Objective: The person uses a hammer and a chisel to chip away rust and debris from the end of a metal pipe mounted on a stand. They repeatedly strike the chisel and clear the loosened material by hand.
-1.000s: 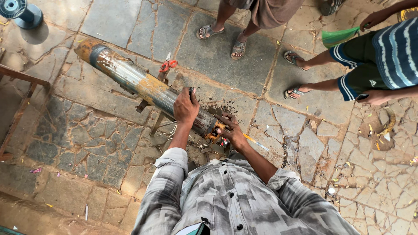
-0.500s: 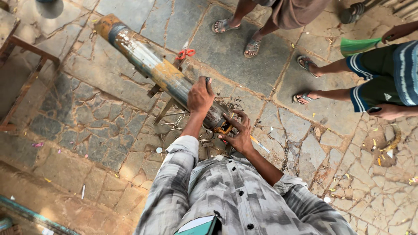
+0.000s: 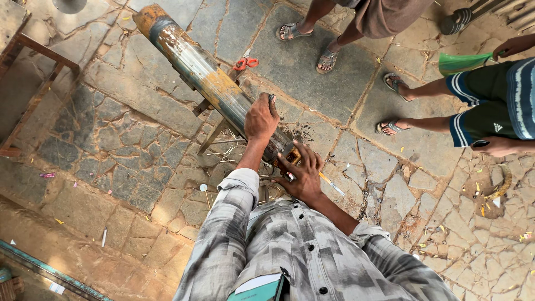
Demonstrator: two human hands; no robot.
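I judged I was working the near end of the rusty pipe (image 3: 206,75): my left hand (image 3: 261,118) clasped it, my right hand (image 3: 304,175) lay spread, needing steadying pressure.

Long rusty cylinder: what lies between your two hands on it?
In the head view, only the cylinder's dark lower end lies between the left hand and right hand.
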